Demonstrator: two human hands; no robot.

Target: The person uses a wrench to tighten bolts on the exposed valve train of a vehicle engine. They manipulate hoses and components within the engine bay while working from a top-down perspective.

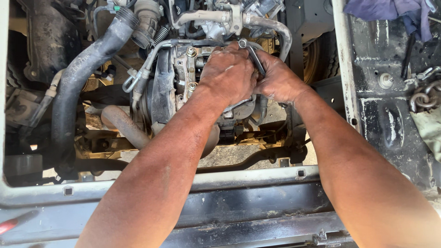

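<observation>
— What are the hands doing right now?

— Both are reaching into the engine bay. The left hand [228,73] is lying closed over the shank of a ring wrench [250,53], and the right hand [277,81] is wrapping around the same shank from the three o'clock side, fingers curled shut on it. The wrench's ring end is showing at twelve o'clock of the knuckles, just under the bent metal pipe [271,25].

— Where is the wrench sitting?

— On the engine block [186,73], right beside two bolt heads at about nine o'clock of the left hand. The working end is hiding under the palms, so I cannot tell which fastener it is gripping.

— How would you judge good form here?

— Keeping the wrench square on the fastener, both hands pushing in one line, wrists straight, so it is not slipping toward the pipe. The black rubber hose [76,87] is running well apart at nine o'clock, out of the way.

— Anything else around?

— A chain [425,94] and a purple rag [390,9] are lying on the body panel [390,133] at three o'clock.
</observation>
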